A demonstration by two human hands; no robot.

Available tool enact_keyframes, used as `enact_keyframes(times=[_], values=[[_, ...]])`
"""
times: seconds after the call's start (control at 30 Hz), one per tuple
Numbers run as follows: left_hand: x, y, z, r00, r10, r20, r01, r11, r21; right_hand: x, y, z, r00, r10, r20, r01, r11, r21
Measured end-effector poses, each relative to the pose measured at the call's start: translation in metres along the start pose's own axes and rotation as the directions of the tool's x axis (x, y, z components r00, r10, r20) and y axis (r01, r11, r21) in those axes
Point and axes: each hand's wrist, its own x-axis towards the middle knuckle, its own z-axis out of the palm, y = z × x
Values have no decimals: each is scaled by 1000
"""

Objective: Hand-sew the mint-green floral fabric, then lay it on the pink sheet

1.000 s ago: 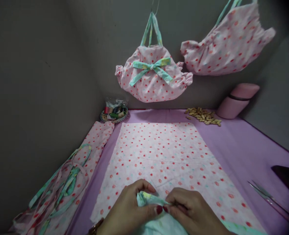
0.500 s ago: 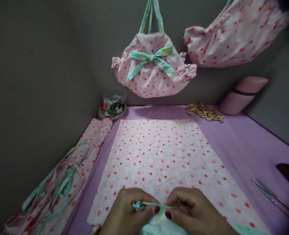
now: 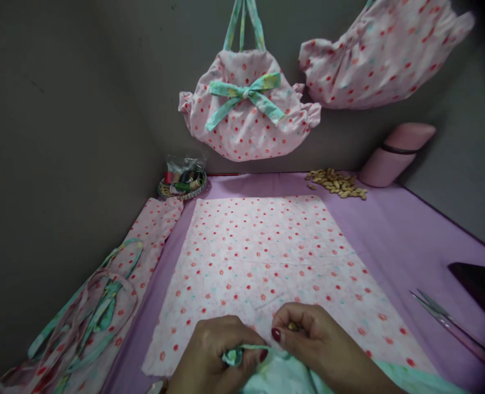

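Observation:
My left hand (image 3: 215, 350) pinches the bunched end of a mint green fabric strip (image 3: 237, 354) near the bottom edge of the view. My right hand (image 3: 314, 339) holds the same strip just to the right, with a small yellowish object (image 3: 293, 326) between its fingertips. More mint fabric (image 3: 283, 377) lies under both hands. They work over a flat pink dotted cloth (image 3: 263, 257) spread on the purple table cover (image 3: 394, 241).
A pink dotted bag with a mint bow (image 3: 246, 109) hangs on the grey wall, another pink bag (image 3: 382, 49) beside it. A basket of thread spools (image 3: 183, 180), wooden beads (image 3: 336, 183), a pink case (image 3: 394, 153), scissors (image 3: 448, 323) and piled fabric (image 3: 86, 312) surround the cloth.
My hands have shifted slightly lower in view; the right fingers have lifted off the strip's end and pulled a little away, while the left keeps the bunched end pinched.

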Motion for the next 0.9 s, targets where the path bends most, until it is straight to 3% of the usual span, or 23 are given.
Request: enact_keyframes(times=[0.17,0.3,0.4,0.57,0.77,0.9], values=[[-3,0,-3,999,-38,-35,37,999,-23,-5,6,-2,989,-144,-11,143,986,-80],[-3,1,-3,991,133,-27,-131,990,57,-10,6,-7,969,-245,-37,227,938,-262],[-2,-1,-1,964,251,-91,-250,968,20,-12,5,-9,970,-242,-34,217,916,-339],[-2,-4,1,966,237,-105,-244,968,-61,-12,8,-11,973,-232,20,224,907,-357],[-1,-2,-1,949,299,-104,-299,954,18,-13,3,-12,967,-246,62,249,881,-402],[-3,0,-2,914,376,-152,-350,920,176,-15,-1,-9,923,-371,97,375,819,-433]])
